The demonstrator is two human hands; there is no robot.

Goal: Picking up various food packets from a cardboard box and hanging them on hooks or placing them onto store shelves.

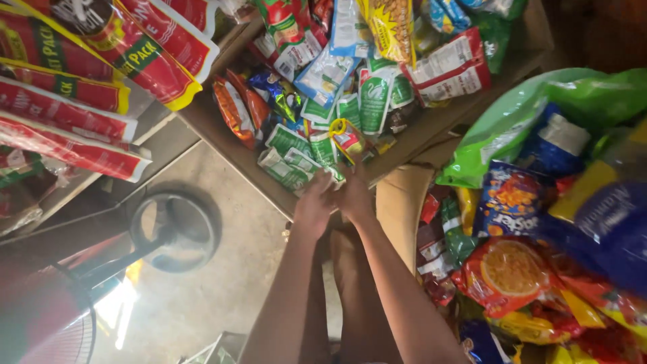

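Observation:
My left hand [314,205] and my right hand [353,195] reach side by side to the near edge of a cardboard box [222,145] full of snack packets. Both sets of fingers touch the small green-and-white sachets [296,160] lying at the box's front; the fingertips are partly hidden among them. Whether either hand has closed on a sachet I cannot tell. A small red-and-yellow packet [347,138] stands just beyond my right hand.
Red-and-yellow long packs [81,74] hang at the upper left. A heap of colourful snack bags [532,243] and a green plastic bag [512,125] fill the right. A fan's round base [174,229] sits on the concrete floor at left.

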